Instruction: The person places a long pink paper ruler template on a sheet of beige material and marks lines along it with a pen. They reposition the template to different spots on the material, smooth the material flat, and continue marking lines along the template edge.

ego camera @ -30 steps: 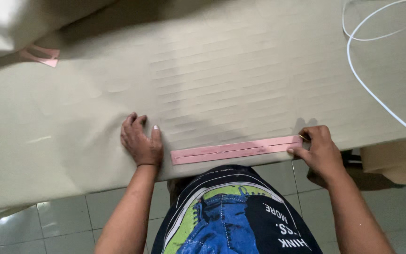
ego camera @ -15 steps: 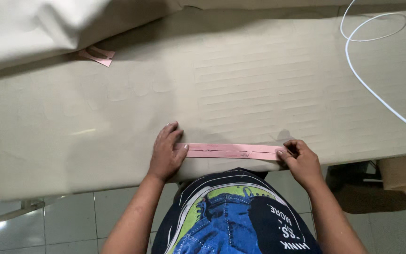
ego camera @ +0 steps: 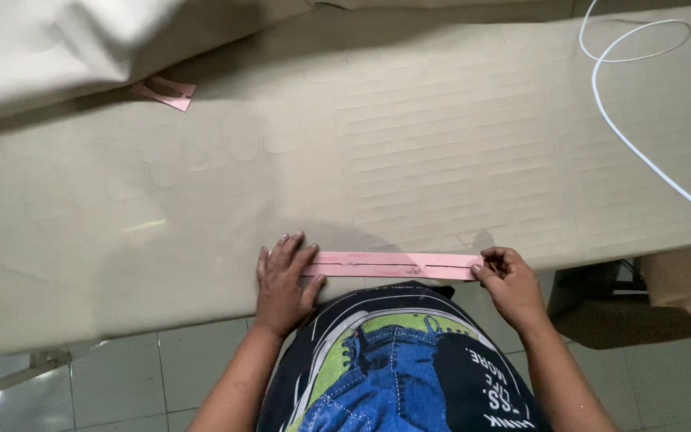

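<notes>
A long pink strip (ego camera: 393,266) lies flat along the near edge of the tabletop (ego camera: 201,208), at about 6 o'clock in the view, running from 9 to 3 o'clock. It shows a dark line down its middle, so it may be two narrow strips side by side; that cannot be told for sure.

The left hand (ego camera: 284,282) rests palm down on the beige sheet covering the tabletop, its fingers spread and pointing toward 12 o'clock, with the thumb and forefinger touching the strip's 9 o'clock end. It presses flat and grips nothing.

The right hand (ego camera: 512,284) is at the strip's 3 o'clock end, its fingers curled and pinching that end between thumb and fingertips right at the tabletop's edge.

Faint rows of pressed outlines run across the sheet toward 1 o'clock of the strip. A white cord (ego camera: 633,148) loops over the surface at 2 o'clock, well apart from both hands. A smaller pink piece (ego camera: 165,90) lies at 10 o'clock, partly tucked under a bulky fold of pale material (ego camera: 65,48). Below the tabletop's edge, grey floor tiles (ego camera: 113,380) show at 7 o'clock, and a brown cardboard piece (ego camera: 689,280) sits at 4 o'clock.
</notes>
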`<state>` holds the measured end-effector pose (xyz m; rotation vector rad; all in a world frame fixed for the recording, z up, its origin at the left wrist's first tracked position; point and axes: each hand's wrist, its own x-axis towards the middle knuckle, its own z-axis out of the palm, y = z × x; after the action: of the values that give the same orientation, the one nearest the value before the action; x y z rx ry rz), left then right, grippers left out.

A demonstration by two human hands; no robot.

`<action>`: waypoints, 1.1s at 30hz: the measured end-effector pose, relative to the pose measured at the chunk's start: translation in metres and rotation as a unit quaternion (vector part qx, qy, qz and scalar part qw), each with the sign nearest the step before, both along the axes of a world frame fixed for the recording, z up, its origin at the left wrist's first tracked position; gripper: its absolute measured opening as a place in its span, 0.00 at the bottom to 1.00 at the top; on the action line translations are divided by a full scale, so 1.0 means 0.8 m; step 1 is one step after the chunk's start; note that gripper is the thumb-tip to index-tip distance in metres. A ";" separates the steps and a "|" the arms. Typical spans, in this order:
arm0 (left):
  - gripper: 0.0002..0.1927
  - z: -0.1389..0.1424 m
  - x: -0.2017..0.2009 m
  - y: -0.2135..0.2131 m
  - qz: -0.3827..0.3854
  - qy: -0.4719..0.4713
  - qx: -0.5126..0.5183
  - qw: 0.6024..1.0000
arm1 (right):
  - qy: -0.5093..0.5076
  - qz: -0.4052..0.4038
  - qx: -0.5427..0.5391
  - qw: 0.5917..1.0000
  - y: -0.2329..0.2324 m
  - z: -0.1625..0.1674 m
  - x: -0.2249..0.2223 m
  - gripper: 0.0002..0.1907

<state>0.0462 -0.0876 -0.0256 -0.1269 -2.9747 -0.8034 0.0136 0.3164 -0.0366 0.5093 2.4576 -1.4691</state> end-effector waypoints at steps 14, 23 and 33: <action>0.46 -0.022 0.005 0.056 -0.044 -0.008 -0.090 0.995 | 0.120 -0.176 -0.098 0.972 0.069 0.013 0.010 0.15; 0.42 0.002 -0.005 0.076 0.012 -0.064 -0.047 0.997 | 0.050 -0.076 -0.099 0.991 0.082 0.007 -0.013 0.18; 0.36 0.006 0.020 0.072 0.128 -0.013 -0.086 0.988 | -0.013 0.002 -0.084 0.996 0.053 0.027 -0.056 0.19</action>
<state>0.0624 -0.0298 -0.0211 0.2542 -2.9939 -0.5235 -0.0311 0.3586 -0.0150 0.4848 2.2867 -1.6389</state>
